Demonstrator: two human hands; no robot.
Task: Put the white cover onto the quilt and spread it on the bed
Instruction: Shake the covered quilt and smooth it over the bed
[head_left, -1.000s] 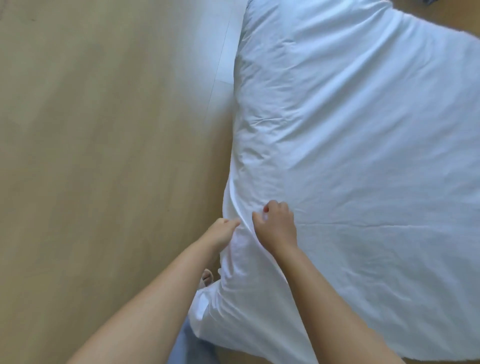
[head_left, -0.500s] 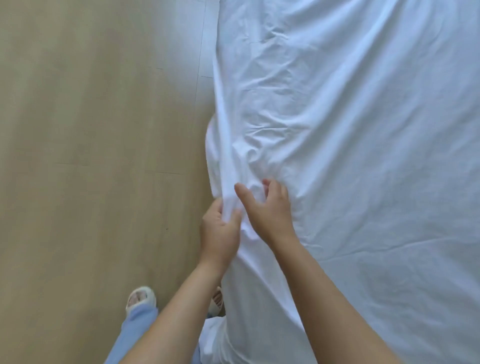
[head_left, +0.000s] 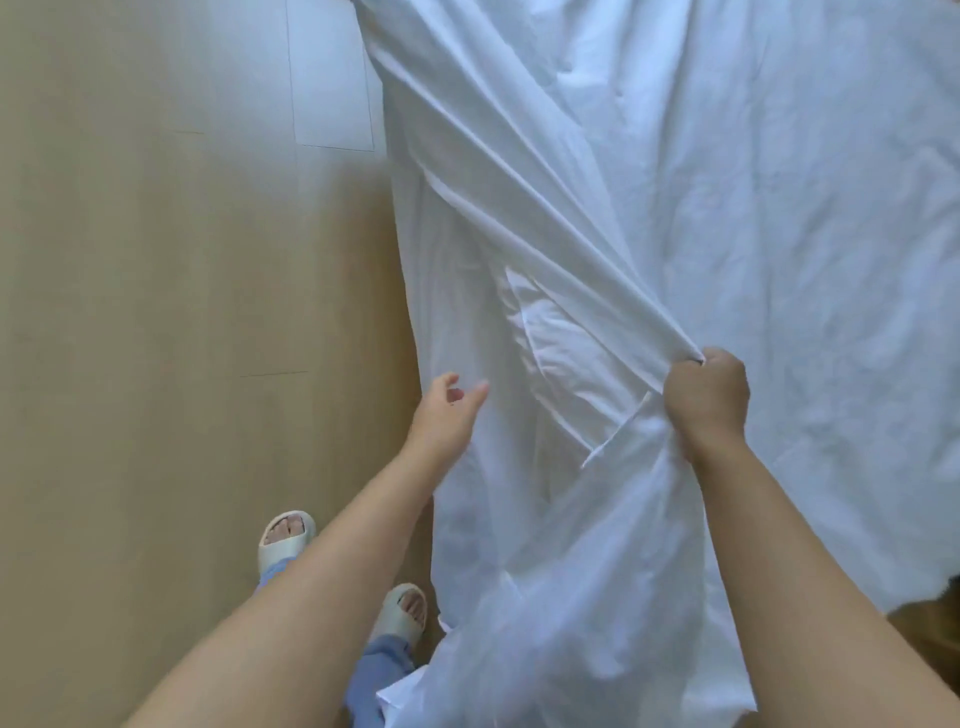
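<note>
At the far left is the pale wood floor (head_left: 156, 312), where two cream slippers (head_left: 284, 538) stand just beside the hanging cloth. Next comes the left hand (head_left: 448, 415), fingers loose and spread, gripping nothing; we cannot quite tell whether its fingertips brush the cloth's edge. The white cover (head_left: 779, 234) fills the rest of the view, spread over what we take to be the bed and falling off its side toward the floor. A slit gapes in the cover, and through it we see the quilt (head_left: 563, 343), puffy and creased, lying inside as in a sack; how far it reaches into the corners is hidden. Further right, the right hand (head_left: 707, 402) is fisted round a bunch of the cover at the slit's edge, and taut folds run from it up and leftward. We judge the cover thin, light, limp and a little slick, so it should be gathered in a full fist. The quilt looks soft and bulkier, and likely to drag. The best hold is at hems and corners, pinching both layers together.
</note>
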